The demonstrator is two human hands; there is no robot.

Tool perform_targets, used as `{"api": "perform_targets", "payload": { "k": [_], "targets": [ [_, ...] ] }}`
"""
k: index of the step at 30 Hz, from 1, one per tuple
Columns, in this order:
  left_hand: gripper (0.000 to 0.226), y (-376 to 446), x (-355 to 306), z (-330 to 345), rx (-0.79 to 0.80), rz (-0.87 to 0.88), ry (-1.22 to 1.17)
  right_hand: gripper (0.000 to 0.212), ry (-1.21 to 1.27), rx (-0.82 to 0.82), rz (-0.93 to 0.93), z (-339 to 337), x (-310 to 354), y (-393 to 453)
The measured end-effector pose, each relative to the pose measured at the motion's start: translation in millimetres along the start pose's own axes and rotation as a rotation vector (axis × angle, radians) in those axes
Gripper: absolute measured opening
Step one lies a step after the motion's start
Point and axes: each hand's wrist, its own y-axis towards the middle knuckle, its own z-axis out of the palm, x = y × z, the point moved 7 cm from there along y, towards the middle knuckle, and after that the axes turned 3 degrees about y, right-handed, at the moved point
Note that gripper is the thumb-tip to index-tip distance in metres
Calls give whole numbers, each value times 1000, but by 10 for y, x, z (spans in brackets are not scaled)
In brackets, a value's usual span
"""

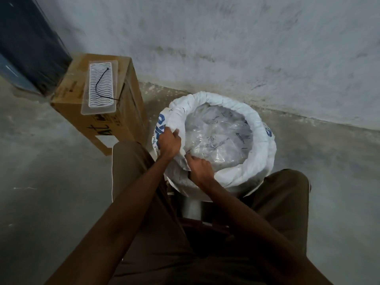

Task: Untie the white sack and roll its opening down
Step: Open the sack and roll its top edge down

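wall [226,38]: grey, stained, far side
box [107,112]: cardboard, left of sack, print partly cut off
sack [257,128]: white, on floor between knees, open, rim rolled; clear liner inside, contents unreadable
left hand [169,141]: grips near-left rim
right hand [200,168]: pinches near rim just beside left, fingertips hidden

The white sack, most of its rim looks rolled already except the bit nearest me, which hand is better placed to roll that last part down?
Probably the right hand: it grips the near edge of the white sack where the rim is still unrolled. The left hand holds the rim further left, steadying it.
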Motion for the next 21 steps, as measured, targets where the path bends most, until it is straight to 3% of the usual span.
{"api": "perform_targets", "payload": {
  "k": [5,7,9,12,15,17,21],
  "targets": [
    [63,311,400,125,292,-327,-138,51,71,-26,4,-124,-73,45],
    [57,256,381,133,361,-346,-266,48,122,-29,-50,-188,-102,71],
    [53,262,270,95,309,-305,-307,46,254,28,-132,-223,-152,58],
    [80,298,95,-157,52,-90,153,29,515,48,-129,-350,-342,60],
    [79,185,-333,-221,-105,245,452,17,535,-110,-45,-483,-593,154],
    [82,205,-468,-95,-71,328,534,10,496,-151,-10,-529,-646,261],
    [100,365,-491,178,87,280,691,7,400,-142,-51,-596,-538,474]
  ]
}}
